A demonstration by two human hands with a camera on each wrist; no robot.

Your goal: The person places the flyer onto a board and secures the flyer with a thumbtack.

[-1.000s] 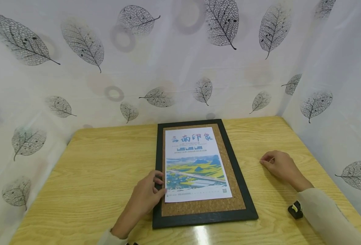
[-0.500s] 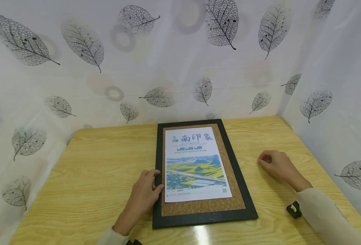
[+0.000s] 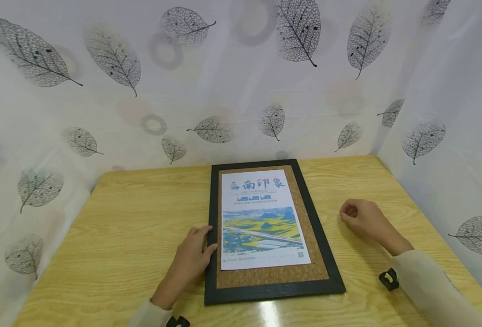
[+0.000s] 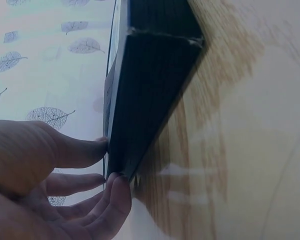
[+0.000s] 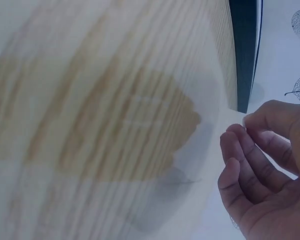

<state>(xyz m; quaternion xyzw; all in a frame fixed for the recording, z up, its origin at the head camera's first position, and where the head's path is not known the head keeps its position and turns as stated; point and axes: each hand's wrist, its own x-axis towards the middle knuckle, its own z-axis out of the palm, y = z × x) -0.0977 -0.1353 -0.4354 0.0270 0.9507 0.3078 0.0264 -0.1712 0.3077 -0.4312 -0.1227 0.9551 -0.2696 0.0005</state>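
A black-framed cork board (image 3: 318,272) lies on the table with a printed poster (image 3: 261,227) on its cork face. The poster has large characters above a picture of yellow-green fields and hills. My left hand (image 3: 191,252) is at the board's left edge. In the left wrist view the thumb (image 4: 82,152) touches the black frame (image 4: 145,85), and the fingers lie beside it. Right of the board, my right hand (image 3: 369,220) stays apart from it. Its fingers (image 5: 250,165) are bent, with thumb and fingertips close together. Whether something tiny lies between them cannot be seen.
The light wood table (image 3: 142,204) extends on both sides of the board. White curtains (image 3: 224,81) with leaf prints stand behind and at the sides. A small black device (image 3: 389,278) sits at the right wrist and another black device (image 3: 178,322) at the left.
My left fingers have drawn back from over the board's left border to its edge. My right hand has moved slightly left, toward the board. Board and poster stay in place.
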